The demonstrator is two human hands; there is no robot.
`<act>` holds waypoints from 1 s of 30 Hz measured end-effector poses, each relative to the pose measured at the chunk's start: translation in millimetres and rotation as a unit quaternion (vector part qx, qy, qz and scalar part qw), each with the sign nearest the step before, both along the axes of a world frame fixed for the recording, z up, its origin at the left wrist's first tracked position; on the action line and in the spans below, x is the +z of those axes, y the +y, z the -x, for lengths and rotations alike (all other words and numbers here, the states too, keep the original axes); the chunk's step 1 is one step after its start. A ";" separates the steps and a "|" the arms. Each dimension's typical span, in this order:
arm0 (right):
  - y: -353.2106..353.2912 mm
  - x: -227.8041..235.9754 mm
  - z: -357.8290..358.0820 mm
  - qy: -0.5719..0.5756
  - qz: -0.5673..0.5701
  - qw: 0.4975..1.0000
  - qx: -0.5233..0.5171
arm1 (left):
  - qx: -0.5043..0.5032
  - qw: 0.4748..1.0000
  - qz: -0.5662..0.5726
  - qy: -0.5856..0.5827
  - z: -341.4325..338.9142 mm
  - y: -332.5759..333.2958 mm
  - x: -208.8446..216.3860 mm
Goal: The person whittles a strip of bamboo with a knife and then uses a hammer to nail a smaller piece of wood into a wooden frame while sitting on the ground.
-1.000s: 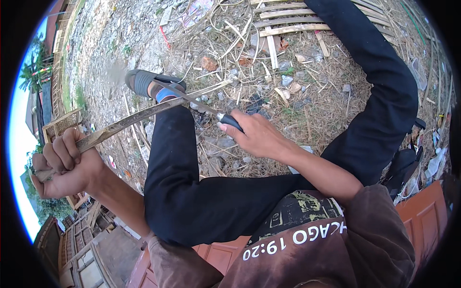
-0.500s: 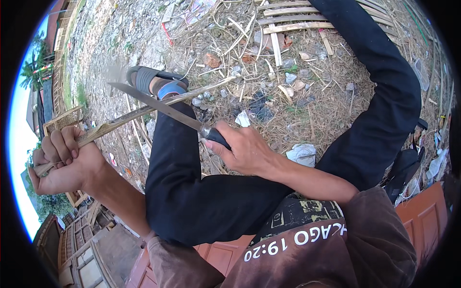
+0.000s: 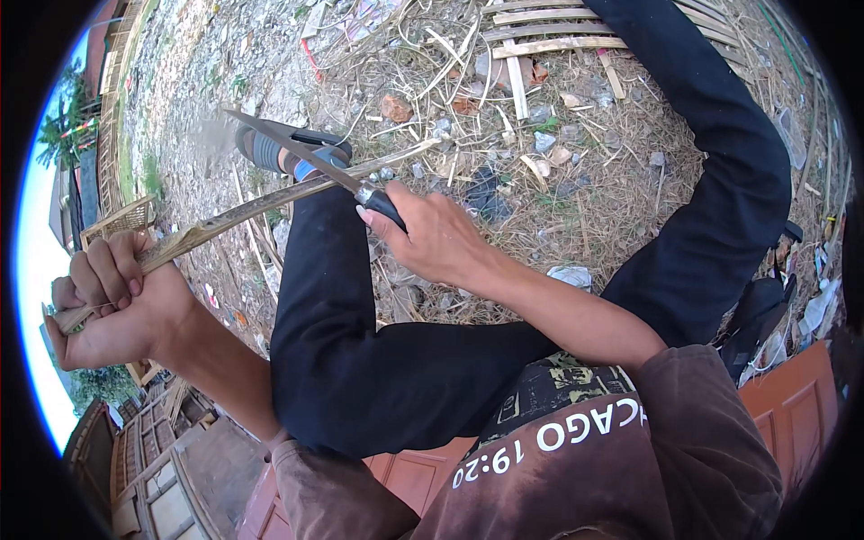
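Observation:
At the left, my left hand [image 3: 117, 292] is closed round the near end of a long split bamboo strip [image 3: 243, 214]. The strip slants up to the right across my lower leg, its far end over the littered ground. My right hand [image 3: 432, 236], in the middle, grips the black handle of a long-bladed knife [image 3: 306, 155]. Its grey blade points up and left, crossing over the strip's far part near my sandal [image 3: 270, 148]. Whether the edge touches the bamboo, I cannot tell.
Bamboo slats [image 3: 549, 31] lie in a row at the top. Shavings, stones and scraps cover the dry ground, with a white crumpled scrap [image 3: 571, 277] near my right forearm. A woven bamboo frame [image 3: 121, 225] stands far left. Beneath me is a reddish-brown panelled surface [image 3: 409, 477].
My right hand and the knife have moved up and slightly left, along toward the strip's far end. The left hand keeps its hold, nearly still.

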State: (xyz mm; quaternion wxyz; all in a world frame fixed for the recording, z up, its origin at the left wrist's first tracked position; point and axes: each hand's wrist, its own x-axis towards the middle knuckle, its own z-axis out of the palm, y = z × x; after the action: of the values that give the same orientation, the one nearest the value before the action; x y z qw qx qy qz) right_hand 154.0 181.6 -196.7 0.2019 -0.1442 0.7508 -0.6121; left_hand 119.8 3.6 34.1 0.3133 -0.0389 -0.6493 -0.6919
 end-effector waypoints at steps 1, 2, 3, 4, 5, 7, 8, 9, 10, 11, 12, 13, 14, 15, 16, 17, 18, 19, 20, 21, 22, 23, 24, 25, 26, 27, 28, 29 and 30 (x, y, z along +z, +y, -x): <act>0.4 -9.6 0.1 -0.002 0.000 1.000 0.000 | 0.007 1.000 0.007 0.004 -0.9 -2.1 -1.6; 2.9 -26.2 -2.4 0.002 -0.013 1.000 0.005 | 0.015 1.000 0.012 0.008 -1.5 -4.2 -2.4; 7.7 -33.5 -1.3 0.012 -0.025 1.000 0.009 | 0.015 1.000 0.013 0.011 -1.6 -7.1 1.2; 12.5 -36.9 -4.1 0.006 -0.038 0.999 0.006 | -0.009 1.000 0.001 0.003 -2.2 -11.3 5.4; 14.8 -43.1 -7.3 0.002 -0.038 0.999 0.008 | -0.030 0.999 -0.010 -0.014 -4.4 -12.9 5.2; 18.2 -61.5 -9.9 -0.025 -0.061 0.998 -0.006 | -0.010 1.000 -0.006 -0.012 -3.4 -12.9 0.1; 26.6 -78.3 -5.0 -0.020 -0.061 0.998 -0.009 | 0.007 1.000 -0.002 0.004 0.4 -11.0 0.9; 38.8 -101.1 -5.9 -0.099 -0.114 0.988 -0.019 | 0.004 1.000 -0.002 0.003 1.2 -10.5 0.9; 47.5 -113.7 -6.9 -0.177 -0.165 0.970 -0.028 | -0.011 1.000 -0.001 0.008 0.3 -12.0 0.6; 54.5 -111.3 -6.5 -0.175 -0.167 0.970 -0.029 | -0.025 1.000 -0.001 0.016 -0.5 -14.3 -0.6; 61.1 -108.1 -7.7 -0.180 -0.166 0.970 -0.003 | -0.025 1.000 -0.003 0.017 -0.4 -15.3 1.0; 65.5 -104.3 -6.6 -0.184 -0.165 0.969 0.022 | -0.014 1.000 -0.002 0.026 0.1 -15.6 4.8; 61.2 -95.7 -7.5 -0.169 -0.163 0.972 0.018 | -0.003 1.000 -0.007 0.023 -1.2 -16.4 2.2; 54.2 -84.7 -5.6 -0.167 -0.166 0.972 0.016 | -0.004 1.000 -0.010 0.025 0.0 -19.8 2.2; 47.0 -72.5 -8.3 -0.140 -0.121 0.983 0.019 | -0.008 1.000 -0.012 0.023 0.9 -24.4 2.4; 40.5 -61.0 -11.2 -0.117 -0.072 0.990 0.025 | -0.010 1.000 -0.009 0.016 0.1 -24.4 3.8; 37.9 -51.6 -8.3 -0.108 -0.044 0.992 0.052 | -0.009 1.000 -0.008 0.014 -0.3 -23.7 2.7; 36.5 -57.3 -10.2 -0.111 -0.043 0.991 0.054 | 0.004 1.000 -0.007 0.012 -0.1 -22.1 0.3; 36.5 -69.1 -11.5 -0.123 -0.075 0.990 0.016 | 0.014 1.000 -0.007 0.013 0.9 -18.8 0.7; 37.0 -84.8 -14.5 -0.135 -0.106 0.985 -0.021 | 0.014 1.000 -0.006 0.012 -0.9 -18.0 1.8; 43.9 -112.7 -13.7 -0.137 -0.149 0.979 -0.024 | 0.003 1.000 -0.012 0.012 -0.6 -17.6 2.2; 48.7 -109.9 -7.6 -0.131 -0.149 0.980 -0.027 | -0.008 1.000 -0.019 0.010 0.5 -18.6 1.1; 53.7 -102.3 -7.8 -0.156 -0.153 0.976 -0.010 | -0.006 1.000 -0.020 0.008 -0.1 -20.7 1.5; 57.6 -93.9 -8.3 -0.181 -0.157 0.971 0.006 | -0.013 1.000 -0.024 0.012 0.5 -23.2 4.4; 57.2 -82.9 -11.1 -0.145 -0.108 0.983 0.014 | -0.020 0.999 -0.028 0.016 0.8 -23.7 5.5; 57.0 -83.4 -16.9 -0.147 -0.110 0.983 0.016 | -0.018 0.999 -0.030 0.014 0.8 -23.9 3.3; 56.2 -87.3 -23.4 -0.142 -0.113 0.983 0.005 | -0.016 1.000 -0.025 0.010 1.7 -23.9 0.3; 53.8 -91.3 -27.1 -0.134 -0.116 0.984 -0.006 | -0.015 1.000 -0.019 0.009 2.8 -23.9 1.5; 55.7 -104.1 -18.4 -0.153 -0.138 0.978 -0.037 | -0.021 1.000 -0.002 0.017 2.4 -19.8 0.8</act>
State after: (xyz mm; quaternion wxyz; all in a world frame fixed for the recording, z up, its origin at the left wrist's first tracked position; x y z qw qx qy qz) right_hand 172.3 237.3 -300.7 0.3099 0.0085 0.7932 -0.5242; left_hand 117.4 -16.2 34.9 0.3094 -0.0641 -0.6419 -0.6987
